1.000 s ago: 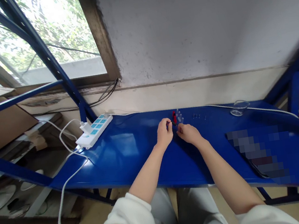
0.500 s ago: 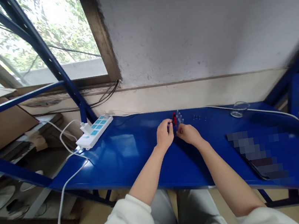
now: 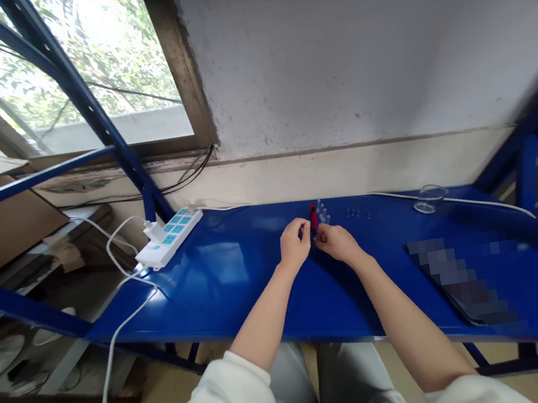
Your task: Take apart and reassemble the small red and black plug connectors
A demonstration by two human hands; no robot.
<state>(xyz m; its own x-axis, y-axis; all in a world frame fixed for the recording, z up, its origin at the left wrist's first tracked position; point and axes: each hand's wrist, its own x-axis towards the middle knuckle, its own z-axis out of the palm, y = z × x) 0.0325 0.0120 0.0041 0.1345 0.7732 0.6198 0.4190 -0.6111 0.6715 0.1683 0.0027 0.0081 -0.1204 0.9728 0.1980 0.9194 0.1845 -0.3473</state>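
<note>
My left hand (image 3: 296,244) is over the middle of the blue tabletop, thumb and fingertips drawn together in a pinch; whatever sits between them is too small to name. Just to its right, my right hand (image 3: 339,243) is closed too, its curled fingers hiding anything they grip. Both hands are close to a narrow red and dark object (image 3: 313,214), directly beyond the gap between them. Beside it, several clear tube-like pieces (image 3: 322,214) stand in a cluster, partly behind my right hand.
Several tiny pieces (image 3: 352,212) lie right of the cluster. A clear cup (image 3: 426,206) stands near the back, by a white cable. A dark flat object (image 3: 443,283), partly pixelated, lies at right. At left is a white power strip (image 3: 169,239) with a plugged-in charger.
Both hands have shifted only slightly, and the fingertips of my left hand have come a little away from the red object. The tubes and other things stay in place.
</note>
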